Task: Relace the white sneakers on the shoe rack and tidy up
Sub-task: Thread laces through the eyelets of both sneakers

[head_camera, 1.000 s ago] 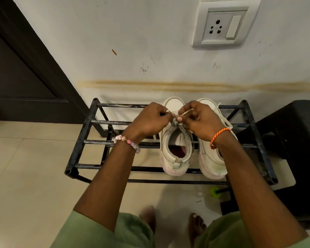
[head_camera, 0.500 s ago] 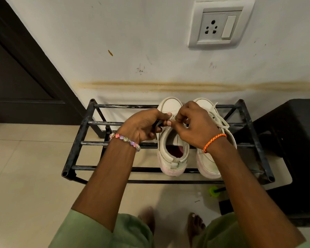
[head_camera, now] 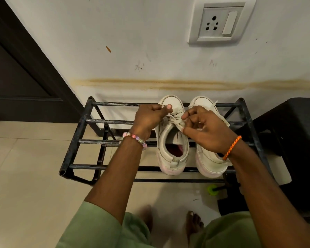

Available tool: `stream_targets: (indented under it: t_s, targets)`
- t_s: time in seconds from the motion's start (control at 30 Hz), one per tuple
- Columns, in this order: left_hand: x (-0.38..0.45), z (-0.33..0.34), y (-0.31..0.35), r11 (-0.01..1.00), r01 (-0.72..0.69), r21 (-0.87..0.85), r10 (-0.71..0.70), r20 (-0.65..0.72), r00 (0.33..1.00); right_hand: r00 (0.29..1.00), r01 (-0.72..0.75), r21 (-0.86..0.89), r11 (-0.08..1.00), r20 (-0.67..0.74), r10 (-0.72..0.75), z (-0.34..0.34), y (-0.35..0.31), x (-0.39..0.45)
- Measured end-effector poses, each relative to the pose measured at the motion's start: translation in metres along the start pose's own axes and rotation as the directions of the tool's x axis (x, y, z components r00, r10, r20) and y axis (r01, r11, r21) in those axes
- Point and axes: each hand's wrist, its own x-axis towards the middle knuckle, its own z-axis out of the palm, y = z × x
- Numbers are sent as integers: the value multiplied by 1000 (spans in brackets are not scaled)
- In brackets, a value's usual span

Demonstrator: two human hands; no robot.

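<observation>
- Both white sneakers on shoe rack [head_camera: 82,122] top bars, toes to wall; left sneaker [head_camera: 172,140] under hands, right sneaker [head_camera: 210,158] just beside.
- Left hand [head_camera: 149,119] pinching lace end [head_camera: 168,116], pulled out leftward.
- Right hand [head_camera: 204,133] pinching other lace strand near tongue.
- Vs 0.5 s ago: hands drawn apart, lace taut.
- Prob. knot tightening; bow & tidy-up not yet done.

Scuffed, matt white sneakers [head_camera: 172,140] with woven cloth laces [head_camera: 174,120] sit at the right end of a shoe rack [head_camera: 75,140] of black-painted metal tubing, its paint chipped and worn. Below, glossy cream floor tiles [head_camera: 25,176]; behind, a stained matt plaster wall [head_camera: 132,42] bearing a smooth plastic socket plate [head_camera: 220,22].
</observation>
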Motion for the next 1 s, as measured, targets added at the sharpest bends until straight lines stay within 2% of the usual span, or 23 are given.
stream_targets:
  t_s: [0.1,0.2,0.37,0.67,0.77,0.83,0.9,0.97,1.0]
  targets:
    - [4,10,-7,996,-85,28,88,-132,987,997,69,-63,996,27,-67,5,4,-6]
    - [4,16,-10,989,-131,70,143,-200,969,985,168,-62,984,53,-165,10,8,-8]
    - [3,23,-12,979,-173,109,195,-244,950,968,236,-48,971,98,-231,13,15,-8]
    - [10,23,-17,978,-173,117,196,-228,954,966,258,3,966,9,-258,24,17,-16]
    - [12,18,-15,986,-120,119,139,-164,977,989,141,99,985,26,-144,21,17,-18]
    - [15,9,-8,997,-56,44,59,-64,996,996,9,200,980,-92,10,18,14,-18]
    - [14,-1,2,999,-33,29,33,9,999,938,-124,312,942,-272,214,14,11,-13]
    - [11,-11,13,996,-27,81,26,24,999,878,-226,425,876,-300,372,9,5,-6]
    - [9,-16,17,991,-20,132,20,1,1000,875,-263,396,880,-287,390,7,3,-4]
